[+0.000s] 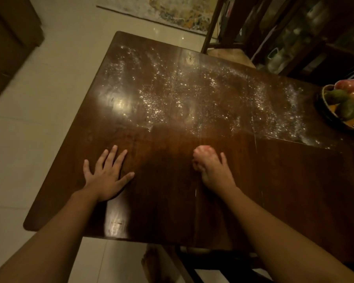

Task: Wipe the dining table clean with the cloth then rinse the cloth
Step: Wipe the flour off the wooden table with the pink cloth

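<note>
Count: one dark wooden tabletop [172, 201], two hands, one cloth, one basket [327, 111] of fruit at the right edge, one chair [223, 52] at the far side. Left hand [105, 176]: fingers spread, palm flat on the tabletop, holding nothing. Right hand [215, 170]: closed around a bunched pale pink cloth [202, 152], which protrudes past the fingers and sits on the wood. Cloth lies well right of the left hand. White speckled residue [192, 99] covers the far half, beyond both hands.

Two bare forearms, no sleeves in view, left hand [106, 174], right hand [215, 170], no rings or wristwear visible
</note>
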